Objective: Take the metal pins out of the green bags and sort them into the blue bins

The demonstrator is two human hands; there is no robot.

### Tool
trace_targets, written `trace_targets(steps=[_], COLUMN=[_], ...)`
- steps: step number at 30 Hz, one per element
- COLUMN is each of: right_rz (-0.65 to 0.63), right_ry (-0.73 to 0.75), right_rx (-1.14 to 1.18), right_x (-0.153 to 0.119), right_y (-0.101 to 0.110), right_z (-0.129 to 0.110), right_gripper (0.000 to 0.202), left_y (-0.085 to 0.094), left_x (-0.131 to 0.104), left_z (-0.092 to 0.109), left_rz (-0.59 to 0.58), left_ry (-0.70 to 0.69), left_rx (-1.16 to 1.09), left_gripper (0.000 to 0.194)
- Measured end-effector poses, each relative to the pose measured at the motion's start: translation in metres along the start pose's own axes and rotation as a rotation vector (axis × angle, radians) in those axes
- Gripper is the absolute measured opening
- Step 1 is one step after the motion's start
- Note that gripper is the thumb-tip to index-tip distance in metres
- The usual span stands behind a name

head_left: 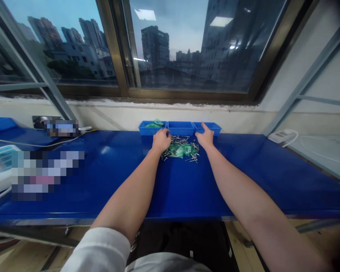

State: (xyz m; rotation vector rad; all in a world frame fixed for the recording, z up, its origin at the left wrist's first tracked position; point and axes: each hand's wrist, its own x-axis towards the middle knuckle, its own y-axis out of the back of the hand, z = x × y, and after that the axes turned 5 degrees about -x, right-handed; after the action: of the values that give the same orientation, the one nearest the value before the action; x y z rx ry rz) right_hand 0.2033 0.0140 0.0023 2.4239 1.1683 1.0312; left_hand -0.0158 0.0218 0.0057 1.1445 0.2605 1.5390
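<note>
A loose pile of thin, shiny metal pins [193,159], like nails or rivets, lies on the blue table with crumpled green plastic packets [180,150] among them. My left hand [161,140] is at the pile's left side, in front of the left blue bin; its fingers are curled, and what they hold, if anything, is hidden. On the right, my right hand [206,138] has thumb and forefinger spread, the forefinger reaching over the front of the right blue bin [217,130]. Green packets [155,123] lie in the left blue bin [145,131]. Between them stands the middle blue bin [180,130].
The blue table [178,192] runs below a window ledge. At left are a phone-like device [61,127], a cable and a white machine [1,166]. A white power strip [282,135] with a cord lies right. Grey metal struts [314,66] rise on both sides.
</note>
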Motion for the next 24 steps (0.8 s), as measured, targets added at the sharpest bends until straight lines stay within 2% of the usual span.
trace_targets(steps=[5, 9, 13, 19, 24], right_rz=[-0.004, -0.019, -0.183, -0.486, -0.518], right_ry=[0.027, 0.064, 0.126, 0.288, 0.317], right_rx=[-0.049, -0.064, -0.089, -0.305, -0.34], right_x=[0.001, 0.004, 0.0, -0.013, -0.014], right_y=[-0.003, -0.005, -0.007, -0.014, -0.013], right_z=[0.004, 0.007, 0.004, -0.005, -0.013], right_gripper=[0.068, 0.053, 0.034, 0.033, 0.026], left_y=[-0.001, 0.0, 0.0, 0.001, 0.0], left_x=[0.0, 0.0, 0.0, -0.002, -0.003], left_z=[-0.001, -0.001, -0.001, 0.003, 0.004], left_rz=[-0.033, -0.069, -0.093, -0.162, -0.197], left_ry=[0.025, 0.042, 0.056, 0.046, 0.039], left_rx=[0.012, 0.013, 0.018, 0.041, 0.072], left_gripper=[0.029, 0.032, 0.032, 0.032, 0.029])
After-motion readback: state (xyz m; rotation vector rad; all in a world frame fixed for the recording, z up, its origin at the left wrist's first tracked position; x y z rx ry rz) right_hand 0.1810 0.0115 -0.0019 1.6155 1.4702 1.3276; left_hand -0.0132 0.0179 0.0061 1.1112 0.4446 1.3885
